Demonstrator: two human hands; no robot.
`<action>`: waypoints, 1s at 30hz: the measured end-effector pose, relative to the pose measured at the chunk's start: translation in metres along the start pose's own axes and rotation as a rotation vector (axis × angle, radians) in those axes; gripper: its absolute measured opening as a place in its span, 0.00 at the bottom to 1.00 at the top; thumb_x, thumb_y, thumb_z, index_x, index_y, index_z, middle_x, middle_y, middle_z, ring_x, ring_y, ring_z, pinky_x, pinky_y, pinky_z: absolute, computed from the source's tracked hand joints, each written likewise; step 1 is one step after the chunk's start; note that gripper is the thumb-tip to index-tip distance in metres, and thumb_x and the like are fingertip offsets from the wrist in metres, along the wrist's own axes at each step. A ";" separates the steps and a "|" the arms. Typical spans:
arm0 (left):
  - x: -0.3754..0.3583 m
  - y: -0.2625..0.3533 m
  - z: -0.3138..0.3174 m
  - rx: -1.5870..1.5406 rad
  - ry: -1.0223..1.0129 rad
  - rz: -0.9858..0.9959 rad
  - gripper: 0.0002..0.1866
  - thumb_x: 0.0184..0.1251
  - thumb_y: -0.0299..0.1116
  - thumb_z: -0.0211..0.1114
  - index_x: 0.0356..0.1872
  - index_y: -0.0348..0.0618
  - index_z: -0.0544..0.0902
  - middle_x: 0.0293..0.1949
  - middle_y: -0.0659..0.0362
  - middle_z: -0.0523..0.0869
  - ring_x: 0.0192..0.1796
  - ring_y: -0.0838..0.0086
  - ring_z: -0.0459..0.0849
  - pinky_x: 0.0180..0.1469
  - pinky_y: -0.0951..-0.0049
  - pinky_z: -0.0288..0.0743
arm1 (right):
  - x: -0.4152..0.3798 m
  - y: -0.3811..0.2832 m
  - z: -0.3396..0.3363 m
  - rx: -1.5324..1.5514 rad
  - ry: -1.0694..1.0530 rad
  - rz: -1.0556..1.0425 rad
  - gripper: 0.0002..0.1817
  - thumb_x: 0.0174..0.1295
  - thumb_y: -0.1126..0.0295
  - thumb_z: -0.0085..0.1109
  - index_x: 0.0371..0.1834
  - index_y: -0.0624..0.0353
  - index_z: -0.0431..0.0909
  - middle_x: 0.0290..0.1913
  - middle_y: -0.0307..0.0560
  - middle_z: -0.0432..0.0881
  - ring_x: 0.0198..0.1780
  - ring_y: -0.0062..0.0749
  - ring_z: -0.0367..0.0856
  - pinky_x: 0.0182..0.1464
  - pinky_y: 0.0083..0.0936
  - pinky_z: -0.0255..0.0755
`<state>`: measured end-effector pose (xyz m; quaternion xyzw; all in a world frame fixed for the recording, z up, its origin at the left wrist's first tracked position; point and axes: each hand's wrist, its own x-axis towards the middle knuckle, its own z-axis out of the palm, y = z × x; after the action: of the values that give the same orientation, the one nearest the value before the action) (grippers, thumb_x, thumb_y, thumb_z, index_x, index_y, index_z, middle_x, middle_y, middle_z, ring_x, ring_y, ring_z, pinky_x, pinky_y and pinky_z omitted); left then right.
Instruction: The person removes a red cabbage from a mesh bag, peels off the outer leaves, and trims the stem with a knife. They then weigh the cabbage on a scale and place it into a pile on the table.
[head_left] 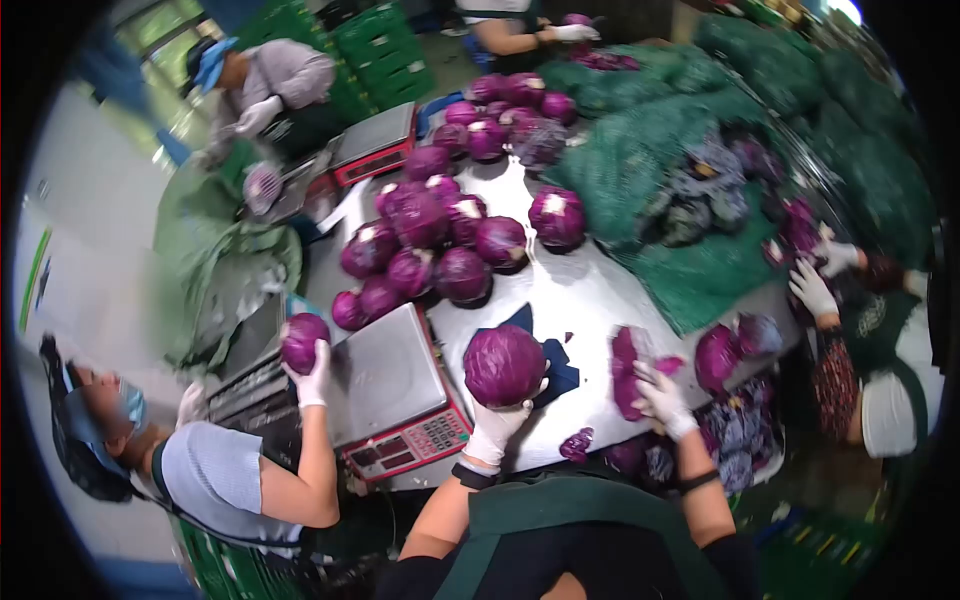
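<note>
Indoor light, moderately bright; strong glare on the metal table (555, 300) w/ blown-out white streaks btwn the cabbages (415, 215). Bright spot at top R edge, daylight at the window (185, 50) upper L. Fisheye distortion, curved edges, black corners. Slight blur on the R hand (665, 398); bkgd soft, R side darker.

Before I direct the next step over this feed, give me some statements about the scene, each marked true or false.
1. The left hand holds a cabbage. True.
2. The right hand is inside the green mesh bag. False: it is by the loose purple leaves, well away from the bag.
3. The near scale has cabbages stacked on its plate. False: the plate is bare.
4. The co-worker at the left holds up a cabbage. True.
5. Both of the person's hands are bare. False: both wear white gloves.
</note>
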<state>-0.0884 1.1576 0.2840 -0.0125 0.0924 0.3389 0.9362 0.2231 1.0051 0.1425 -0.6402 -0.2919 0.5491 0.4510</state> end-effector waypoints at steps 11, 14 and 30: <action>0.000 0.252 0.065 0.191 0.490 0.997 0.44 0.53 0.72 0.55 0.67 0.57 0.61 0.64 0.54 0.66 0.64 0.54 0.68 0.60 0.44 0.69 | -0.078 -0.079 -0.020 -0.011 0.678 -0.175 0.16 0.67 0.75 0.45 0.57 0.59 0.72 0.35 0.39 0.79 0.22 0.15 0.69 0.20 0.11 0.65; 0.011 0.282 0.061 0.422 0.782 1.071 0.48 0.53 0.68 0.60 0.70 0.57 0.53 0.69 0.55 0.57 0.68 0.55 0.61 0.58 0.44 0.70 | -0.071 -0.082 0.021 0.002 0.552 -0.227 0.16 0.66 0.77 0.47 0.56 0.62 0.73 0.33 0.41 0.78 0.20 0.17 0.71 0.21 0.12 0.68; 0.086 0.231 0.068 2.680 0.673 0.404 0.56 0.39 0.59 0.72 0.72 0.62 0.52 0.74 0.47 0.44 0.74 0.42 0.37 0.63 0.27 0.44 | -0.068 -0.076 0.080 -0.040 0.445 -0.085 0.13 0.66 0.76 0.47 0.51 0.63 0.74 0.30 0.42 0.80 0.21 0.18 0.74 0.21 0.15 0.72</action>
<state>-0.1589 1.3956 0.3442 0.8153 0.5604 0.1017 0.1041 0.1400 0.9988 0.2415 -0.7417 -0.2226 0.3688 0.5140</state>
